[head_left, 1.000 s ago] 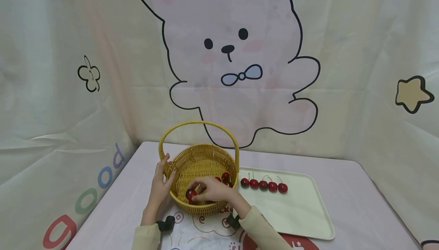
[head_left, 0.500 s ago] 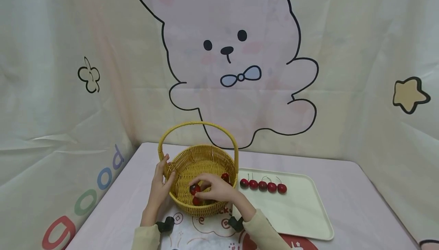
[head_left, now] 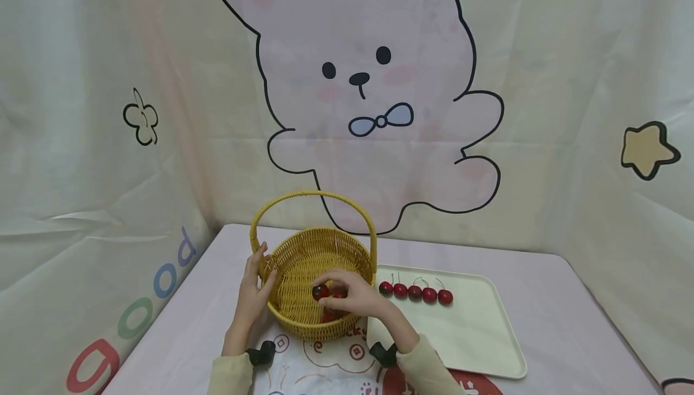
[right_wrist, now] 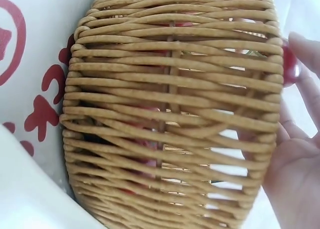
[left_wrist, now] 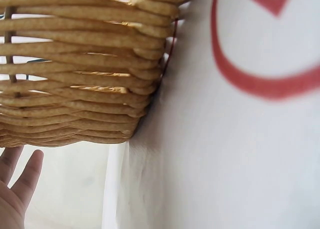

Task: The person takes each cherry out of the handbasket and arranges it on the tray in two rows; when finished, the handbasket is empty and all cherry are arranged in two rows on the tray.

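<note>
A yellow wicker basket (head_left: 303, 326) with a tall arched handle stands on the table. My left hand (head_left: 252, 292) rests against its left side by the handle's foot, fingers fairly straight and thumb at the rim. In the left wrist view, fingers (left_wrist: 29, 176) show beside the woven wall. Over the basket's inside, my right hand (head_left: 352, 294) pinches a dark red cherry (head_left: 320, 292) at its fingertips; the right wrist view shows that cherry (right_wrist: 290, 65) past the rim. More cherries (head_left: 329, 315) lie in the basket under the right hand, partly hidden.
Right of the basket lies a cream tray (head_left: 455, 341) with a row of several stemmed cherries (head_left: 414, 293) along its far side. A printed mat (head_left: 325, 371) lies in front of the basket. A cloth backdrop (head_left: 542, 202) with a rabbit drawing hangs behind the table.
My right hand has moved rightward and slightly up inside the basket, carrying the cherry at its fingertips. My left hand stays at the basket's side.
</note>
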{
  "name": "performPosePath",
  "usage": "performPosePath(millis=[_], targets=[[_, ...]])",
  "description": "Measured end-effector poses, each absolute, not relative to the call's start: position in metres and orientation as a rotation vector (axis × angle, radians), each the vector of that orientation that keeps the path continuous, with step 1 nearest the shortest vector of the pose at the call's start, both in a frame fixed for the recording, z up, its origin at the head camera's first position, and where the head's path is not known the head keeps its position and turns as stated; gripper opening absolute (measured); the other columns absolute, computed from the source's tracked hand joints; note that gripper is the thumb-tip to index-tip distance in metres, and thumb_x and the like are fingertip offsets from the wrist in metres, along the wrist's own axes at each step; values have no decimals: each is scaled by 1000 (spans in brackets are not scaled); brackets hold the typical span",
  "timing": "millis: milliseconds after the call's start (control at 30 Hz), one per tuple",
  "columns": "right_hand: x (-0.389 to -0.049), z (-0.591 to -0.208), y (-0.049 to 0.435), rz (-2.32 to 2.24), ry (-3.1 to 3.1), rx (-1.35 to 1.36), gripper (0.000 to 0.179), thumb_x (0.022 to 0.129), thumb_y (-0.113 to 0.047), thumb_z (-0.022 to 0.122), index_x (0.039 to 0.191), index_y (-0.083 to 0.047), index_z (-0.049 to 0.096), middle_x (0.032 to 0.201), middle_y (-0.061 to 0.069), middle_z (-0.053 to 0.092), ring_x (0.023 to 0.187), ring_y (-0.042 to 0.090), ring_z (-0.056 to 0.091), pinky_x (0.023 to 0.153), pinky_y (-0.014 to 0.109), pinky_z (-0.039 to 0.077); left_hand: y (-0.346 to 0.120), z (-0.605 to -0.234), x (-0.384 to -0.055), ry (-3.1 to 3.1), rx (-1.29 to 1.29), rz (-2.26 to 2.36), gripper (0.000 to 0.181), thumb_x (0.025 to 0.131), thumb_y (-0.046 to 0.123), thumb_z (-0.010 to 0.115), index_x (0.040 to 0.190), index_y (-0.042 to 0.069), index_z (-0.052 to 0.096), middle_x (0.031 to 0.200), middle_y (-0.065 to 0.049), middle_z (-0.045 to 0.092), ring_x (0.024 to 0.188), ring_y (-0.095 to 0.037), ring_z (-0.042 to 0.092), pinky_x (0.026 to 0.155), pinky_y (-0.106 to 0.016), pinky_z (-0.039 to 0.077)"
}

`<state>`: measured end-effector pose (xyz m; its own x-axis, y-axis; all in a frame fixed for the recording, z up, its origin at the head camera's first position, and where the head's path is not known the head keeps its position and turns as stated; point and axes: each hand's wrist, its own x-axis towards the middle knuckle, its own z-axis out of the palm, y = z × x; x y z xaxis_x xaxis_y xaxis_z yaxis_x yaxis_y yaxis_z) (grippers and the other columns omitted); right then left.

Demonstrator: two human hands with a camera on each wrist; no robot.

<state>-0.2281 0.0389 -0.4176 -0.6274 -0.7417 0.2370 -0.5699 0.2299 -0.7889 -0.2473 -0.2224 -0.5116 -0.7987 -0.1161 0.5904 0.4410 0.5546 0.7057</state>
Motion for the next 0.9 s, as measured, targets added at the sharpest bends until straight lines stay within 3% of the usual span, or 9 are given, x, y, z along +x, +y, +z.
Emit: performPosePath(millis=[167,433,767,900], targets=[[-226,-417,44,-1367,2334,-1276,26,88,-7,61,114,-2,61,112,14,59,98,27,61,84,37,51,-223,-512,-248,-2198,-276,-1209,69,88,4,60,145,24,28,136,-16,41,115,-32,49,88,-62,40],[-235,-437,51,-1444,2330,-1231,28,88,-8,62,115,-5,59,114,11,58,98,29,61,83,33,51,-223,-512,-247,-2189,-277,-1219,69,88,4,60,145,26,29,135,-13,42,115,-32,49,89,-63,39],[-239,-448,62,-1452,2387,-1092,30,86,-16,65,116,-17,62,114,0,55,104,18,60,88,44,49,-223,-512,-247,-2185,-278,-1220,70,87,4,61,145,27,29,136,-10,41,115,-31,49,89,-63,38],[-231,-439,65,-1464,2428,-1109,31,85,-8,65,116,-9,62,112,6,58,102,24,60,87,44,49,-223,-512,-247,-2196,-277,-1210,70,87,4,60,145,26,28,137,-10,40,115,-33,49,89,-63,39]])
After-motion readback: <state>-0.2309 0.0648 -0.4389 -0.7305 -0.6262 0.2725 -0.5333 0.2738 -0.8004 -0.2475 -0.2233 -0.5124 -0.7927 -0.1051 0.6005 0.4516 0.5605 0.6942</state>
